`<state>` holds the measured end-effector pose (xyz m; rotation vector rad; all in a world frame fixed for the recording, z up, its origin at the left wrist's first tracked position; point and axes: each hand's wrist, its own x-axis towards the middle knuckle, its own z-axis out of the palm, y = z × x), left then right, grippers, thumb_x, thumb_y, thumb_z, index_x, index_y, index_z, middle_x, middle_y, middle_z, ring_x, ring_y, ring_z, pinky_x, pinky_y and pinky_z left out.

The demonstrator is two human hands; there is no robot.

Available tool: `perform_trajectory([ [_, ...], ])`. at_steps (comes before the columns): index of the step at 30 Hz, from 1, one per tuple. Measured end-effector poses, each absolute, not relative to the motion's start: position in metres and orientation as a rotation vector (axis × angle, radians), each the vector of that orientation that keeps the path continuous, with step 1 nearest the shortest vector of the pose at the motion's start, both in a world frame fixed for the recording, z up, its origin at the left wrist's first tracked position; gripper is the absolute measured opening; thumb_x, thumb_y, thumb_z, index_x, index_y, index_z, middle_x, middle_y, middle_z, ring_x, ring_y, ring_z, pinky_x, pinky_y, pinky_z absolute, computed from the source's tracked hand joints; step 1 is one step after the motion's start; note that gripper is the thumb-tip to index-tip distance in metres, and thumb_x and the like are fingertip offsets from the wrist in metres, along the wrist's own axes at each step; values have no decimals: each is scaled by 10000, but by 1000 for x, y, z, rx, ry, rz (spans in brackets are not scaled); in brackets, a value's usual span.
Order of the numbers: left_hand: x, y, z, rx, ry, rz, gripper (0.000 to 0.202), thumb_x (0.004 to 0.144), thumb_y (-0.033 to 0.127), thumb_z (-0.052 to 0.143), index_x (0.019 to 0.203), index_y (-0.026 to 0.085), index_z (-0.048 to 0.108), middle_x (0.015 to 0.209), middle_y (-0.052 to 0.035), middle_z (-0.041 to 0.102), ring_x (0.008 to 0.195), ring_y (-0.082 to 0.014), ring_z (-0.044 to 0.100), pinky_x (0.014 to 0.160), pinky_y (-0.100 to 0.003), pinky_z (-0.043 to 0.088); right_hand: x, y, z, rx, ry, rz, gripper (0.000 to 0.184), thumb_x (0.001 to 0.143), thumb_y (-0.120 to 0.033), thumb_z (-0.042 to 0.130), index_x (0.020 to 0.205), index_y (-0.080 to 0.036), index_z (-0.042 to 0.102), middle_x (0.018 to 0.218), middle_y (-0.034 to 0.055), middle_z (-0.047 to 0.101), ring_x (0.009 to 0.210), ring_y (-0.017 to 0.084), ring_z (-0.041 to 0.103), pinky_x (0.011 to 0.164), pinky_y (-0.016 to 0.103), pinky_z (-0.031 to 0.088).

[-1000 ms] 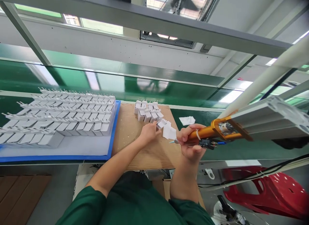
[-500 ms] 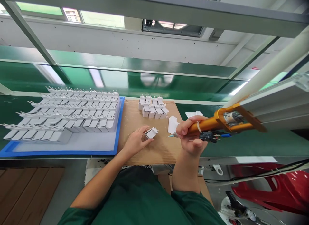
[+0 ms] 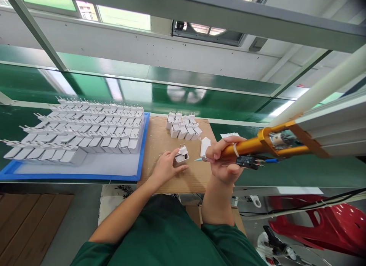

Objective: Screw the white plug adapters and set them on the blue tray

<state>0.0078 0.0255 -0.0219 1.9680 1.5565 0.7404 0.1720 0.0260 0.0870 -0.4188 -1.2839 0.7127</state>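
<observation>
My left hand (image 3: 165, 167) is closed on a white plug adapter (image 3: 181, 156), held upright on the cardboard sheet (image 3: 160, 144) with its prongs up. My right hand (image 3: 223, 159) grips the orange handle of a dispensing tool (image 3: 257, 147); the tool's thin tip (image 3: 198, 159) points left, a short way from the adapter. A small group of white adapters (image 3: 184, 128) stands at the far edge of the cardboard. One more white piece (image 3: 205, 146) lies just behind the tool tip.
A blue tray (image 3: 141, 151) on the left holds several rows of white adapters (image 3: 82, 130). Beyond runs a green conveyor belt (image 3: 200, 98). A white tube (image 3: 320, 88) rises from the tool at right. A red stool (image 3: 323, 228) and cables sit below right.
My left hand took an adapter from near the group, drew it toward me and turned it prongs-up. The tool tip has come closer to it. The camera tilted slightly.
</observation>
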Motion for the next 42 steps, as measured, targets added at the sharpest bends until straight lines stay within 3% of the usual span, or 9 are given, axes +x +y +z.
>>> perform_trajectory([
  [2,13,27,-23,2013,1605,667,669,810,450,798,1386,185,583,1161,-132,721,1147,-309,667,989,-408,533,170,26,88,-391,-1283,718,475,752,-649,756,1077,-322,641,587,-75,466,401,106,332,359,264,309],
  [5,16,28,-22,2032,1581,639,490,878,343,737,1324,181,613,1159,-127,724,1138,-291,672,970,-379,528,166,27,90,-360,-1287,723,459,765,-623,763,1086,-315,649,600,-72,470,405,105,349,356,262,319],
  [10,10,20,-8,1973,1541,669,459,905,306,699,1344,245,577,999,-43,764,912,-247,721,822,-323,536,162,27,90,-333,-1301,753,458,779,-593,773,1104,-301,638,620,-65,485,426,105,397,379,264,344],
  [13,5,14,1,2012,1479,753,433,899,280,707,1318,245,600,1014,-40,753,874,-227,702,810,-312,529,162,27,89,-337,-1310,760,468,779,-593,774,1123,-311,628,625,-66,490,432,107,414,388,261,359],
  [28,-1,3,15,2100,1363,939,474,893,261,735,1350,217,617,893,-24,676,824,-204,618,791,-295,507,163,30,88,-379,-1304,727,521,744,-643,780,1090,-300,595,589,-91,492,382,83,378,361,225,359],
  [42,-1,3,17,2045,1357,924,467,893,275,732,1345,211,629,875,-26,658,825,-207,610,789,-294,505,158,29,92,-306,-1313,745,432,788,-584,776,1102,-320,643,583,-87,473,379,85,357,339,218,330],
])
